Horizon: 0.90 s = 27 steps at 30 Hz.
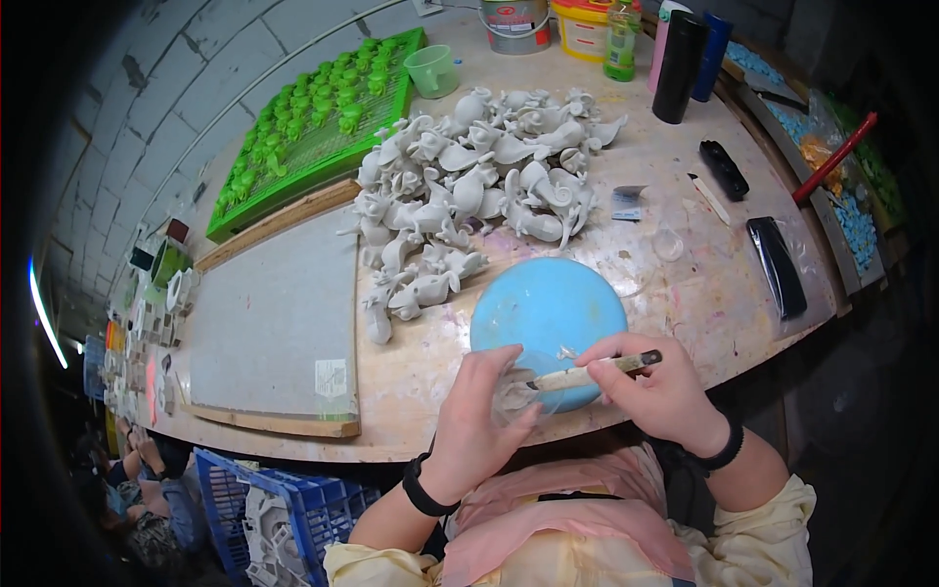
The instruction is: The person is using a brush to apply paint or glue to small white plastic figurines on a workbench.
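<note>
My left hand (476,421) grips a small clear plastic cup (514,391) at the near table edge. My right hand (661,391) holds a paintbrush (592,372) with a pale handle, its tip reaching into the cup. Both hands are over the near rim of a round light-blue dish (543,308). Just beyond it lies a large heap of unpainted white figurines (469,186).
A grey board (274,323) lies at left, with a green tray of green-painted figurines (313,127) behind it. Paint tubs, a green cup (431,70) and tall bottles (678,65) stand at the back. Dark cases (778,264) lie right. A blue crate (264,514) sits below.
</note>
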Tool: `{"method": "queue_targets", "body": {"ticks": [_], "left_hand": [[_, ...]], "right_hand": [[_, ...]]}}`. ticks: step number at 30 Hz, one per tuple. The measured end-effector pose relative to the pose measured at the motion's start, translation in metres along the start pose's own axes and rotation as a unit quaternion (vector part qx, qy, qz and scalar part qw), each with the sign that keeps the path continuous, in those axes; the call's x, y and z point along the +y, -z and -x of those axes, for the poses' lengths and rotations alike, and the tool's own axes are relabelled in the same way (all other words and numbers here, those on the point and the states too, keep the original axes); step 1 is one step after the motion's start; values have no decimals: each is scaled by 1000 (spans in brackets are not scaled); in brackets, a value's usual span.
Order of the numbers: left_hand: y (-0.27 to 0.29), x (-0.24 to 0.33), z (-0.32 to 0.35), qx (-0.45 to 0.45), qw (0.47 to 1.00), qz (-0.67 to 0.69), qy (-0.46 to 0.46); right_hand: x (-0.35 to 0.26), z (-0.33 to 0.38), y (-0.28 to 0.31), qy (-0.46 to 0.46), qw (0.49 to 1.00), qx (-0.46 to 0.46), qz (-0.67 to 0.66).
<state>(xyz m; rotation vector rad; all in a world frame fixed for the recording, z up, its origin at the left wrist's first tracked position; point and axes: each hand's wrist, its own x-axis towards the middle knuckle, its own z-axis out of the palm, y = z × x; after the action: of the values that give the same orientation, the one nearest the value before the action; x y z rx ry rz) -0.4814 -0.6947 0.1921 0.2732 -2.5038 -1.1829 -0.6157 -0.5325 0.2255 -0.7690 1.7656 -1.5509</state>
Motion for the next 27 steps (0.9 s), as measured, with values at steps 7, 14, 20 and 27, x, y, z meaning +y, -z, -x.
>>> {"method": "queue_targets", "body": {"ticks": [7,14,20,27], "left_hand": [[-1,7,0,-3,999,-30,-23],[0,6,0,5,999,-35,-37],[0,2,2,11,1000,12,-12],[0,-1,0,7,1000,21,21]], "right_hand": [[7,-4,-12,16,998,-28,61],[11,-7,-4,-74,995,-37,-62],[10,-7,6,-86,989,-28,-115],[-1,-5,17,-66,987,3,-149]]}}
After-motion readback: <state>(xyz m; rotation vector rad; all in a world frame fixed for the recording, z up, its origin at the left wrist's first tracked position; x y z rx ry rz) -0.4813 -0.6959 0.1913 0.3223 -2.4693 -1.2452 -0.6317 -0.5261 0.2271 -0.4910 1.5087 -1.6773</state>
